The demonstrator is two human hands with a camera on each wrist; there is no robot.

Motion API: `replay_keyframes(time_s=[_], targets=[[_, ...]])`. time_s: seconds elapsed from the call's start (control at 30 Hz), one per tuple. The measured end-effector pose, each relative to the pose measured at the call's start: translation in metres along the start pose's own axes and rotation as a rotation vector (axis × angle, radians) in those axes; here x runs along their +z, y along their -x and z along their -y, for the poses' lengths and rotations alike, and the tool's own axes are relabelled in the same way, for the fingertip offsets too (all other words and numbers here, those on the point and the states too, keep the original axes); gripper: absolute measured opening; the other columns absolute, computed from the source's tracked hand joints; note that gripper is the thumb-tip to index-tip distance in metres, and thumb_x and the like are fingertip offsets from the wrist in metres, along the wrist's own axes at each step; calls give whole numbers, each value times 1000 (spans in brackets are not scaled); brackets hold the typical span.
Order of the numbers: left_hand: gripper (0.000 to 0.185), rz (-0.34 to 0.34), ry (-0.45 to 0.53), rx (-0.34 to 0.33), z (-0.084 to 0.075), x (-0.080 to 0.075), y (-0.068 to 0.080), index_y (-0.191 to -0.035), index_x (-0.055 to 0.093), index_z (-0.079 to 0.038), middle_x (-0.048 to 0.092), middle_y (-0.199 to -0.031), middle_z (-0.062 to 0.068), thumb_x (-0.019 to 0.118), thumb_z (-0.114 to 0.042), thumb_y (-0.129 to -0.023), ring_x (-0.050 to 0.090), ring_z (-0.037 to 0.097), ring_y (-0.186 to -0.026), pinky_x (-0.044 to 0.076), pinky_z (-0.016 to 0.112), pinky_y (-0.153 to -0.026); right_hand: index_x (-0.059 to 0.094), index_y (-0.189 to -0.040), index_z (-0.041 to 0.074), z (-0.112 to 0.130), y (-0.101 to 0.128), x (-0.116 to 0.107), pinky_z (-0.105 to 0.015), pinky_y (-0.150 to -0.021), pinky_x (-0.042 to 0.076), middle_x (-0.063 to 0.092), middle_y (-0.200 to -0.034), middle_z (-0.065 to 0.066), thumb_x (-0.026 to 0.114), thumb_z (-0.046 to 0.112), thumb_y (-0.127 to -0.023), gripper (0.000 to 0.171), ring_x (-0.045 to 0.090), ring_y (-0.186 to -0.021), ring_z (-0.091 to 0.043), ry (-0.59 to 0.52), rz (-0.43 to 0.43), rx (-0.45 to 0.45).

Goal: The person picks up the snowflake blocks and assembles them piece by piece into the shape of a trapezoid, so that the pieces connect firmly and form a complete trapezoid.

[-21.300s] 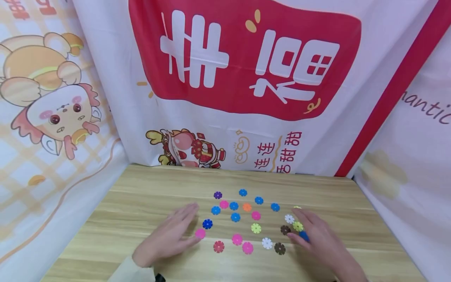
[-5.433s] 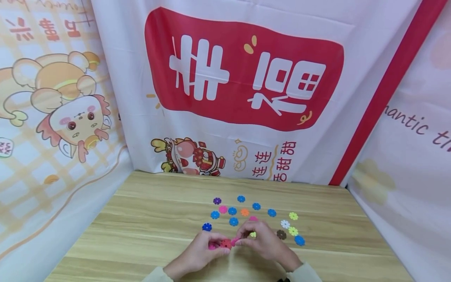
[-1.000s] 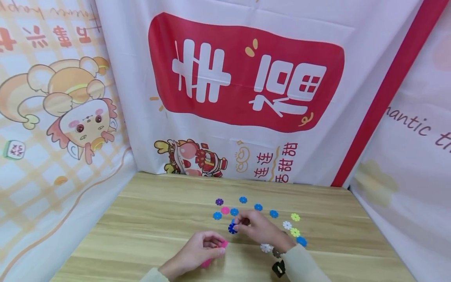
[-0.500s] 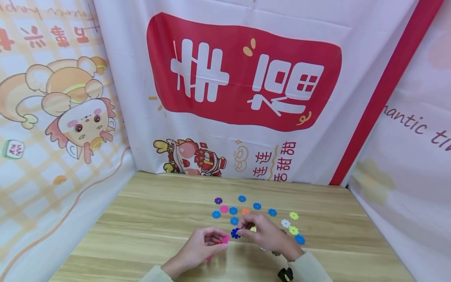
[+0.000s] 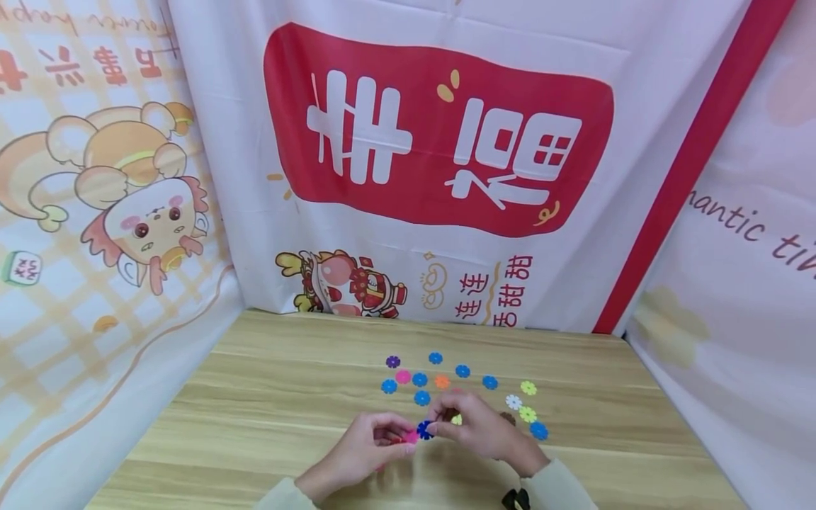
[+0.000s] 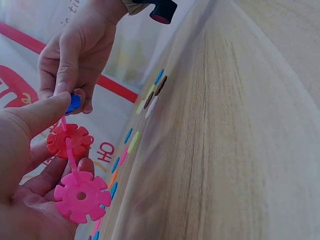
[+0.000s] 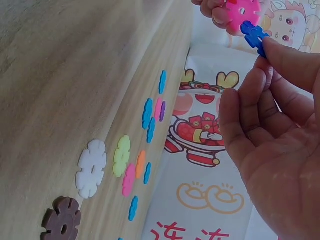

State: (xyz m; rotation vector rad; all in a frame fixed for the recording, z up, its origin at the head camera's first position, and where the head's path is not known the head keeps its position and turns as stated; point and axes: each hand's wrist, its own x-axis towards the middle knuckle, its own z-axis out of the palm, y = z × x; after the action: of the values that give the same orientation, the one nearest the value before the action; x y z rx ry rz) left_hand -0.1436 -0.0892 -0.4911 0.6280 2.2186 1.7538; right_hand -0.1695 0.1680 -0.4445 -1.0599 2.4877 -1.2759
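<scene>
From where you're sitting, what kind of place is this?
Probably a small play or craft corner set up indoors, not a workshop. A wooden table is hemmed in by cartoon-printed cloth backdrops, and flat plastic snowflake pieces lie scattered on it while the left hand and right hand join some together.

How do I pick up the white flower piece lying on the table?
The white flower piece lies flat on the wooden table, so there is probably no room to get under it. Come from straight above and pinch two opposite petals at the rim with finger and thumb. The notches between petals should give your fingertips a hold; tipping one edge up first may help.
</scene>
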Motion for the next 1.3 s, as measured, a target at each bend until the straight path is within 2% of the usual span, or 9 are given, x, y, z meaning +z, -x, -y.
replay_keyframes(time_s=[0.13, 0.33, 0.5, 0.6, 0.83, 0.97, 1.17, 1.3], targets=[[25, 2, -41, 44, 1, -1, -2, -120, 78, -15, 79, -109, 2, 79, -25, -97, 72, 11, -95, 61, 21, -84, 73, -96, 16, 0, -2, 3, -26, -82, 61, 70, -95, 4, 75, 13, -98, 4, 63, -87, -2, 13, -8, -16], [23, -28, -128, 155, 4, -1, -1, -117, 79, -10, 81, -105, 5, 78, -18, -96, 72, 4, -89, 62, 22, -79, 75, -96, 11, 0, -4, 10, -25, -79, 62, 72, -91, 6, 76, 14, -97, 3, 64, -84, 0, 39, -38, -54], [21, -58, -157, 197, 4, 0, 0, -115, 80, -9, 80, -104, 6, 79, -15, -94, 71, 3, -88, 62, 23, -79, 76, -95, 11, 1, -7, 13, -25, -78, 62, 72, -88, 6, 77, 12, -96, 2, 64, -82, 0, 42, -47, -48], [22, -48, -134, 171, 4, -1, -1, -114, 79, -8, 80, -103, 7, 80, -14, -93, 71, 4, -88, 62, 22, -80, 77, -96, 8, 0, -9, 13, -25, -78, 62, 73, -88, 6, 78, 13, -95, 5, 65, -82, 0, 36, -36, -34], [27, 10, -18, 36, 10, -5, -4, -119, 75, -11, 77, -108, 5, 79, -24, -96, 73, 12, -94, 62, 21, -84, 77, -94, 14, -5, -11, 12, -25, -77, 63, 73, -87, 5, 79, 12, -94, 3, 65, -81, 0, 20, -16, -56], [30, 37, 41, 2, 10, -6, -5, -123, 74, -9, 77, -110, 7, 77, -27, -98, 74, 15, -96, 62, 21, -85, 78, -96, 16, -4, -11, 10, -24, -78, 62, 74, -88, 6, 79, 14, -94, 3, 65, -82, 0, 29, 6, -62], [26, 28, 40, 26, 8, -5, -7, -121, 75, -11, 77, -110, 6, 76, -27, -99, 75, 15, -97, 63, 22, -84, 78, -97, 15, -2, -13, 11, -23, -78, 62, 76, -90, 6, 77, 15, -96, 2, 66, -83, 2, 51, 25, -91], [20, 3, 21, 55, 9, -2, -8, -117, 77, -14, 78, -107, 5, 75, -23, -100, 75, 13, -93, 64, 24, -81, 77, -98, 14, -3, -14, 13, -22, -81, 62, 76, -91, 7, 76, 18, -97, 4, 66, -84, 2, 50, 39, -67]])
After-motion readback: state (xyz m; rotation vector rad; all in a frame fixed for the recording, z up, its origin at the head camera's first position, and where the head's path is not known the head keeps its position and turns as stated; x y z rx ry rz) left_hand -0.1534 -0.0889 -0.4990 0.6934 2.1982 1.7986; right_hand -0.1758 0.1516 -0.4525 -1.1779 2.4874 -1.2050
